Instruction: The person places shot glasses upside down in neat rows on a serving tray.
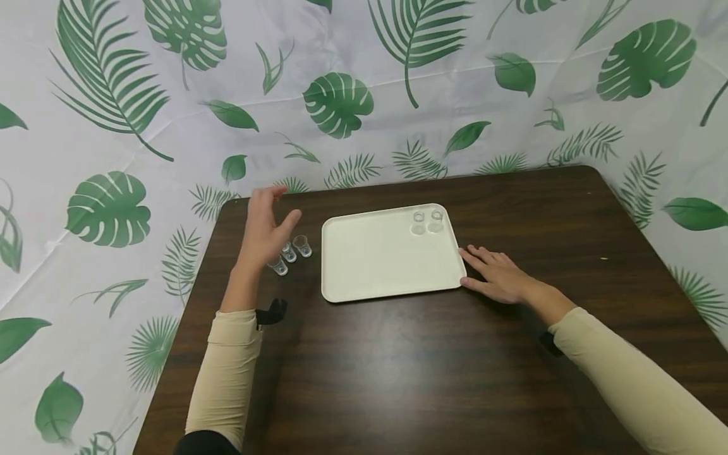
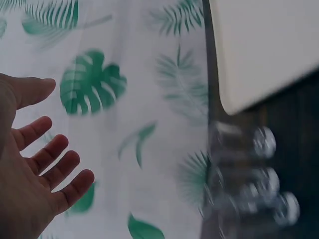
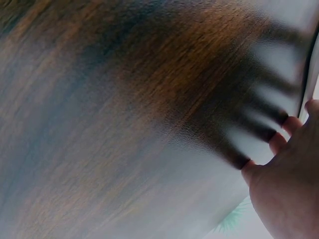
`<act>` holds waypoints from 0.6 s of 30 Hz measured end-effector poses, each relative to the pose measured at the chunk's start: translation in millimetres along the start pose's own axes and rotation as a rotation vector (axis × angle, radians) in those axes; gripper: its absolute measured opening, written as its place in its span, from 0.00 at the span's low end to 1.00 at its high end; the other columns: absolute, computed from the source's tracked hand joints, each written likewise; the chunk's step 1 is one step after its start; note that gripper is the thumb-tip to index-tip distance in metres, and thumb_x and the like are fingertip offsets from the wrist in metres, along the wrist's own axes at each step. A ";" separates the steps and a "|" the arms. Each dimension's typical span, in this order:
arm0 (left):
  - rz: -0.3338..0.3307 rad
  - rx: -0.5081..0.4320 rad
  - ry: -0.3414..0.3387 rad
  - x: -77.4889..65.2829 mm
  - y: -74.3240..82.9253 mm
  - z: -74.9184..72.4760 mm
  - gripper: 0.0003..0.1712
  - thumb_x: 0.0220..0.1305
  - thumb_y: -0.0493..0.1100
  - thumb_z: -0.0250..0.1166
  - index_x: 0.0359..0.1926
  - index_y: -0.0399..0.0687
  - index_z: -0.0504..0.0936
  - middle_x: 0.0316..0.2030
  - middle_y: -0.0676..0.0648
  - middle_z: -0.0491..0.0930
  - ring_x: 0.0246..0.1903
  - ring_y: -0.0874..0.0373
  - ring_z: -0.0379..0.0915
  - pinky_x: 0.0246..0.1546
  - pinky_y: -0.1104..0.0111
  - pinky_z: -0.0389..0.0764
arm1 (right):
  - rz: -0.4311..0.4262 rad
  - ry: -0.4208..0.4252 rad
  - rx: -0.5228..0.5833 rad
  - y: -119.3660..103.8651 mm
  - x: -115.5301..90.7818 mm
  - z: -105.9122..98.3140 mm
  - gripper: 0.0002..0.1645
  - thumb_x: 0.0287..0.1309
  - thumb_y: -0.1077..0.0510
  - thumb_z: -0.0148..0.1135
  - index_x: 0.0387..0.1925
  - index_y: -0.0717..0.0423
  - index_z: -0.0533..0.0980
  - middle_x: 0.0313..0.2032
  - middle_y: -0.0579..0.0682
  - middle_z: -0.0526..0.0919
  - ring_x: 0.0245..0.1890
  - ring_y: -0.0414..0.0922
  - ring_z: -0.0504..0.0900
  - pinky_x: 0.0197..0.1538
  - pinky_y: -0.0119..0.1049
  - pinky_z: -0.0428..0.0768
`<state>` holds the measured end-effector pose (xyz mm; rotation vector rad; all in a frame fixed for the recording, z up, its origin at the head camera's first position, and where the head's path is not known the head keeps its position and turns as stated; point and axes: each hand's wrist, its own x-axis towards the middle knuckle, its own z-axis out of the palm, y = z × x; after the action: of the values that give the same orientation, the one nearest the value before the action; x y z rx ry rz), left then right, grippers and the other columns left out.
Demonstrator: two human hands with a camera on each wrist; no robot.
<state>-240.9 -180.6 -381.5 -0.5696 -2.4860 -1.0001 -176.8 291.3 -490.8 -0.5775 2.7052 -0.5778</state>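
Note:
Two small clear glasses (image 1: 418, 221) stand at the far right corner of a white tray (image 1: 370, 256) in the head view. Left of the tray, small clear shot glasses (image 1: 303, 246) are grouped on the table, partly hidden by my left hand (image 1: 261, 227). That hand hovers over them, fingers and thumb spread, holding nothing. In the left wrist view, the palm and fingers (image 2: 65, 154) are free of any object, and three blurred glasses (image 2: 249, 181) lie to the right. My right hand (image 1: 497, 276) rests on the table, its fingertips at the tray's right edge.
A dark wooden table (image 1: 398, 366) carries everything. Behind it and to both sides hangs a white cloth (image 1: 267, 139) printed with green leaves. A tiny pale speck (image 1: 604, 258) lies on the table at the right.

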 end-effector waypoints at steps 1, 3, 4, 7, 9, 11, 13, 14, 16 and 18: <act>-0.032 -0.008 0.019 -7.2 -8.1 -4.9 0.28 0.66 0.39 0.65 0.63 0.34 0.68 0.55 0.35 0.66 0.54 0.41 0.62 0.54 0.50 0.65 | -0.001 0.002 -0.002 1.2 0.5 1.0 0.48 0.69 0.33 0.47 0.77 0.54 0.46 0.75 0.64 0.47 0.73 0.65 0.43 0.67 0.67 0.40; -0.101 -0.028 0.047 -21.4 -23.8 -11.9 0.29 0.66 0.39 0.64 0.64 0.34 0.67 0.55 0.34 0.65 0.55 0.41 0.62 0.51 0.49 0.67 | -0.005 0.004 -0.004 2.8 1.5 2.5 0.48 0.69 0.33 0.46 0.78 0.52 0.46 0.75 0.63 0.47 0.73 0.65 0.43 0.67 0.67 0.40; -0.139 -0.042 0.052 -28.9 -30.9 -14.3 0.29 0.67 0.39 0.64 0.64 0.34 0.66 0.55 0.34 0.65 0.56 0.40 0.62 0.51 0.48 0.67 | -0.005 0.004 -0.011 3.9 1.9 3.3 0.48 0.69 0.32 0.45 0.78 0.51 0.45 0.75 0.62 0.46 0.74 0.64 0.43 0.68 0.66 0.40; -0.253 -0.093 0.035 -52.3 -50.6 -15.1 0.31 0.68 0.40 0.62 0.67 0.34 0.63 0.56 0.33 0.63 0.57 0.38 0.62 0.49 0.46 0.71 | -0.017 0.010 -0.007 6.4 2.3 4.1 0.48 0.69 0.32 0.45 0.78 0.51 0.45 0.75 0.63 0.47 0.73 0.65 0.43 0.67 0.67 0.40; -0.318 -0.140 0.003 -67.2 -62.1 -12.0 0.33 0.68 0.40 0.62 0.68 0.32 0.60 0.58 0.31 0.62 0.58 0.37 0.61 0.51 0.44 0.70 | -0.015 0.011 -0.010 7.7 2.7 4.3 0.48 0.69 0.31 0.45 0.78 0.50 0.45 0.75 0.63 0.46 0.73 0.65 0.43 0.67 0.67 0.40; -0.386 -0.191 -0.041 -81.3 -70.8 -7.6 0.36 0.68 0.39 0.63 0.70 0.31 0.57 0.60 0.29 0.60 0.59 0.35 0.61 0.53 0.43 0.69 | -0.006 0.010 -0.013 9.4 3.1 4.7 0.49 0.68 0.30 0.45 0.78 0.50 0.44 0.75 0.61 0.46 0.74 0.63 0.43 0.68 0.66 0.40; -0.445 -0.232 -0.091 -92.8 -77.2 -2.7 0.40 0.67 0.38 0.64 0.71 0.31 0.53 0.61 0.28 0.59 0.60 0.34 0.60 0.56 0.43 0.67 | 0.001 0.007 -0.017 10.6 3.9 5.2 0.49 0.68 0.30 0.44 0.78 0.50 0.45 0.76 0.61 0.46 0.74 0.62 0.42 0.68 0.65 0.40; -0.470 -0.252 -0.108 -97.1 -79.6 -0.1 0.41 0.66 0.38 0.65 0.71 0.31 0.53 0.62 0.28 0.59 0.60 0.34 0.60 0.56 0.43 0.66 | 0.003 0.006 -0.017 11.1 4.2 5.3 0.49 0.68 0.30 0.44 0.78 0.51 0.45 0.76 0.61 0.46 0.74 0.62 0.42 0.68 0.65 0.40; -0.510 -0.278 -0.139 -103.7 -83.9 4.8 0.42 0.65 0.38 0.66 0.71 0.32 0.52 0.63 0.29 0.59 0.61 0.35 0.61 0.57 0.45 0.66 | 0.006 0.002 -0.014 11.6 4.9 5.3 0.49 0.68 0.30 0.45 0.78 0.51 0.45 0.76 0.61 0.45 0.74 0.62 0.42 0.68 0.65 0.40; -0.527 -0.294 -0.151 -107.6 -87.6 9.5 0.42 0.64 0.37 0.67 0.71 0.32 0.53 0.63 0.29 0.61 0.60 0.35 0.63 0.55 0.48 0.68 | 0.007 -0.002 -0.012 10.8 4.8 4.7 0.49 0.68 0.30 0.44 0.78 0.51 0.45 0.76 0.61 0.45 0.74 0.62 0.42 0.68 0.65 0.40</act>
<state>-197.1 -255.4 -490.2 -0.0592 -2.7066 -1.5873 -182.6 296.8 -500.7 -0.5708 2.7096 -0.5597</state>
